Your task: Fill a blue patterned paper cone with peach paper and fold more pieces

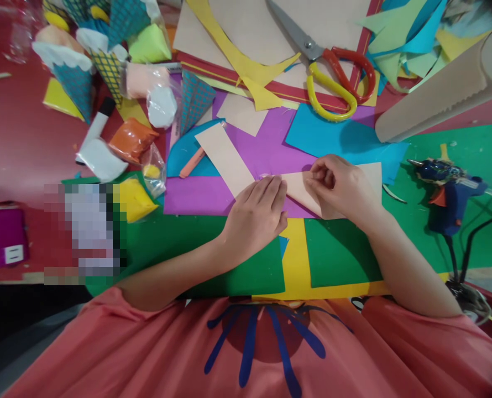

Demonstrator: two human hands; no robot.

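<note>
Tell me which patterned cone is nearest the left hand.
The rightmost cone, teal with a grid, just right of a white packet; the others lie farther left.

One left hand point(256, 207), one right hand point(341, 185); one pair of scissors point(310, 48), one glue gun point(451, 202), one paper roll point(434, 91), one purple pouch point(1, 237). Cones point(195, 102) — at least five, overlap hiding exact number.

Room near your waist, clutter around the rim

Between your left hand point(256, 218) and right hand point(341, 190), you can pass back toward yourself over flat green paper point(341, 260). Ahead, large steel scissors with red and yellow handles point(331, 113) stand in your way. Rightward, a blue glue gun point(453, 193) and a thick cream paper roll point(436, 94) block you; leftward, a glossy orange packet point(130, 141) does.
</note>
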